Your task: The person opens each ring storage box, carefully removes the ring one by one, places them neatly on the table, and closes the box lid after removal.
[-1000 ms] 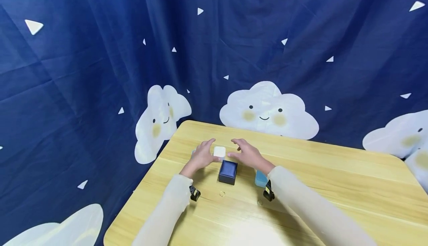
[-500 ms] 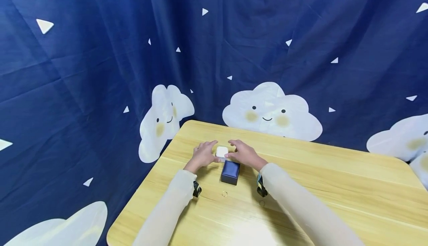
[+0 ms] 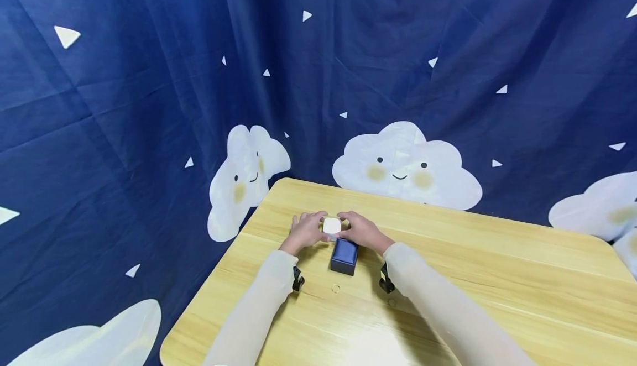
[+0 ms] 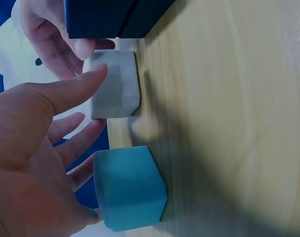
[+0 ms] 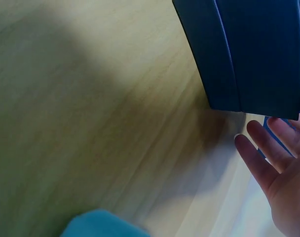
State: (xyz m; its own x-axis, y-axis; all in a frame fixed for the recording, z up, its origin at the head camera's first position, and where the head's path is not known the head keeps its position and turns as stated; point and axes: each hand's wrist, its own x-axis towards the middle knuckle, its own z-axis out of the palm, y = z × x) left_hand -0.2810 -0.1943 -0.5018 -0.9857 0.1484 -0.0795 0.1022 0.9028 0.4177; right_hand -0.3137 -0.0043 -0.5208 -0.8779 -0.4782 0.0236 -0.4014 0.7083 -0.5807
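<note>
A small white box (image 3: 332, 225) stands on the wooden table (image 3: 497, 277), just behind a dark blue box (image 3: 344, 256). My left hand (image 3: 306, 230) and right hand (image 3: 362, 230) close on the white box from either side. In the left wrist view my left thumb (image 4: 71, 91) touches the white box (image 4: 115, 84), with my fingers behind it. The right hand's fingers (image 4: 51, 44) curl at its other side. A teal cube (image 4: 130, 190) sits by my left palm. The right wrist view shows the dark blue box (image 5: 258, 54) and my right fingers (image 5: 268, 163).
Two small rings lie on the table, one (image 3: 335, 288) in front of the dark blue box and one (image 3: 392, 302) by my right sleeve. A dark blue curtain (image 3: 149, 106) with white clouds hangs close behind the table. Another teal shape (image 5: 100, 224) lies near my right wrist.
Both hands have drawn in towards the white box and now close on it from both sides. The light blue box by my right wrist has gone behind the sleeve.
</note>
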